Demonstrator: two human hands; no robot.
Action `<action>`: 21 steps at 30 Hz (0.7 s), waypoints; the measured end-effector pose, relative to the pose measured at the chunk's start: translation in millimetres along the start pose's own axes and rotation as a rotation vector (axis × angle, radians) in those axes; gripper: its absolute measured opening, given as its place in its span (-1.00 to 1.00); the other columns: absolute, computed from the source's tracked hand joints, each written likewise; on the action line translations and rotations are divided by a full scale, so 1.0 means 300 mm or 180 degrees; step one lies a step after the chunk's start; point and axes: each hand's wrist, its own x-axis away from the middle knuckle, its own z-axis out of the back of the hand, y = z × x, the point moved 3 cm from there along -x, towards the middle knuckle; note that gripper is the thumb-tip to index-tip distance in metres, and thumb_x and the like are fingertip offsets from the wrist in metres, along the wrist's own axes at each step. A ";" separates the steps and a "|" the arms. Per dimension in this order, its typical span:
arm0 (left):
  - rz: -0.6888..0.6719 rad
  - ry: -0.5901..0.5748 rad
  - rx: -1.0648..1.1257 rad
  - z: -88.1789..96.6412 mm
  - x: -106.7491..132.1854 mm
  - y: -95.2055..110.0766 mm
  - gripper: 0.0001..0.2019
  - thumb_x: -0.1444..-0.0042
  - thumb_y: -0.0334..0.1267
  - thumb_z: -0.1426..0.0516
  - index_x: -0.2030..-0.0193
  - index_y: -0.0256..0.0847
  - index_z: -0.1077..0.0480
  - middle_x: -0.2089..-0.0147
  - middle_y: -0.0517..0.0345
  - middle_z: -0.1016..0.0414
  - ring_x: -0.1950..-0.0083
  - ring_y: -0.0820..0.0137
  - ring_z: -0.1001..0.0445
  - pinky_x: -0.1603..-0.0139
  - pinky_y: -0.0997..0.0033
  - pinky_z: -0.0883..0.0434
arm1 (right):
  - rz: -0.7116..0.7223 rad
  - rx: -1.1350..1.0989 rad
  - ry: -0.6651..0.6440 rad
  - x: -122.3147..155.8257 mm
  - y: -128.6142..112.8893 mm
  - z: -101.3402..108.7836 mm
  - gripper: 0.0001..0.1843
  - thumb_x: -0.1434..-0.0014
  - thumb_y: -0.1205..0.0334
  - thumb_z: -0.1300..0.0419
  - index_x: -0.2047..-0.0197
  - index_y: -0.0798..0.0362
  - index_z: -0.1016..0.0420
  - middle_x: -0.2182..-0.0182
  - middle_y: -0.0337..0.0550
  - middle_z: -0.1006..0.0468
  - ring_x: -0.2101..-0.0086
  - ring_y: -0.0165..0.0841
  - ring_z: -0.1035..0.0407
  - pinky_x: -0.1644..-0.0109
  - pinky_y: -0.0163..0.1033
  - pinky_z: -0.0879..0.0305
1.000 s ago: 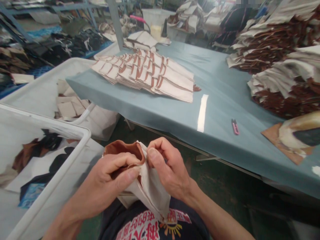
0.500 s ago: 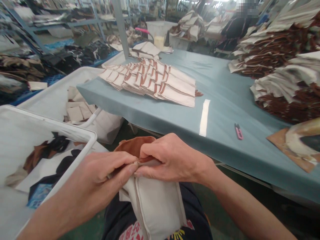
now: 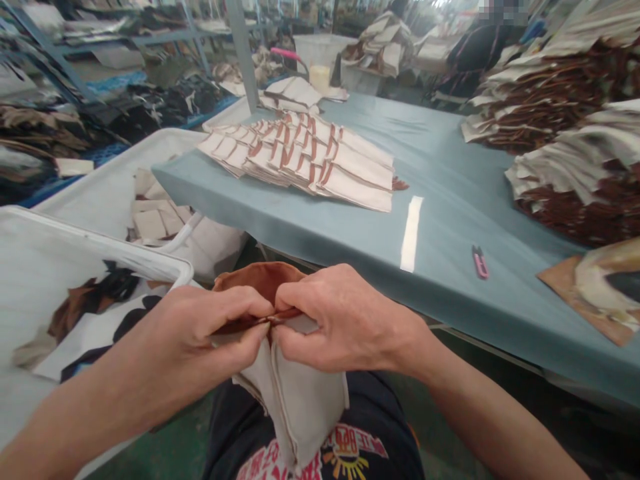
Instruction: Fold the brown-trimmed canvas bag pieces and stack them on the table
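A cream fabric pouch (image 3: 300, 400) with a brown lining hangs over my lap. My left hand (image 3: 200, 333) pinches its brown-edged opening from the left. From the right, my right hand (image 3: 345, 320) pinches the same edge, and the fingertips of both hands meet at the rim. The brown lining bulges up behind my fingers. The pouch's lower end droops in front of my dark printed shirt.
A blue-covered table (image 3: 450, 220) carries a fanned row of finished cream-and-brown pouches (image 3: 305, 157), a white strip (image 3: 411, 233), pink thread snips (image 3: 479, 261) and tall fabric stacks (image 3: 575, 167) at right. White bins (image 3: 100, 267) with scraps stand at left. A person stands at the far back.
My hands have closed together on the pouch's opening and rolled its edge; the pouch turned so its cream body hangs straight down. The view shifted slightly.
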 end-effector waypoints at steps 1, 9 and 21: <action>-0.0118 0.0030 -0.0087 -0.003 -0.002 0.009 -0.77 -0.20 -0.34 -0.12 0.37 -0.12 -0.61 0.52 0.35 -0.59 0.59 0.54 -0.50 0.56 0.63 -0.29 | 0.0026 -0.0078 0.0069 0.000 0.003 -0.001 -0.71 -0.26 0.21 -0.23 0.46 0.02 -0.26 0.52 -0.34 -0.35 0.46 -0.43 -0.09 0.34 -0.21 0.11; -0.0685 0.0307 -0.0685 -0.034 0.015 0.023 -0.81 -0.47 -0.39 -0.06 0.03 -0.05 -0.48 0.30 0.37 -0.68 0.45 0.51 -0.65 0.40 0.63 -0.45 | 0.0086 -0.1622 0.0602 0.025 0.048 -0.011 -0.81 -0.11 0.32 -0.15 0.50 0.02 -0.24 0.55 -0.41 -0.23 0.51 -0.51 -0.13 0.37 -0.30 0.00; -0.0668 -0.0038 -0.0262 -0.150 0.066 -0.123 -0.71 -0.49 -0.30 -0.12 -0.17 -0.04 -0.66 -0.06 0.17 -0.81 -0.01 0.22 -0.80 -0.12 0.33 -0.74 | -0.0593 -0.3676 -0.0013 0.042 0.102 -0.095 -0.73 -0.12 0.02 -0.24 0.46 0.01 -0.36 0.53 -0.37 -0.27 0.50 -0.47 -0.10 0.44 -0.32 -0.03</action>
